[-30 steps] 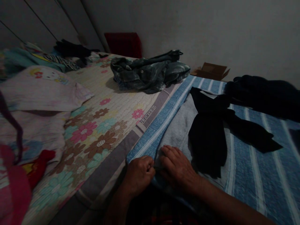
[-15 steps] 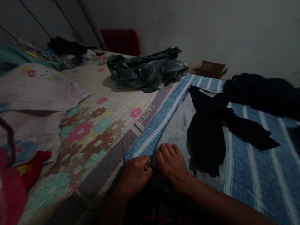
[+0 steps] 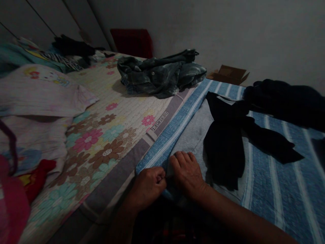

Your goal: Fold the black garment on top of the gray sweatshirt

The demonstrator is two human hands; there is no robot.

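A long-sleeved grey and black shirt (image 3: 189,135) lies spread out, its dark sleeves laid over the grey body and to the right. My right hand (image 3: 186,173) rests at the near left corner of its hem, fingers curled down over the grey cloth. Close beside it, my left hand (image 3: 149,184) is closed in a fist at the same corner, by the edge of the blue striped sheet (image 3: 276,176). The cloth inside the left fingers is mostly hidden; it appears to be the shirt's hem.
A crumpled dark denim garment (image 3: 162,76) lies beyond, on the floral bedcover (image 3: 109,135). Dark clothes (image 3: 284,101) are heaped at right. Pink clothing (image 3: 45,95) and a red cloth (image 3: 38,179) lie left. A cardboard box (image 3: 230,74) stands by the wall.
Both hands stay at the shirt's corner, almost in place; the right has shifted up very slightly. The camera view has moved a little. The shirt lies as before.
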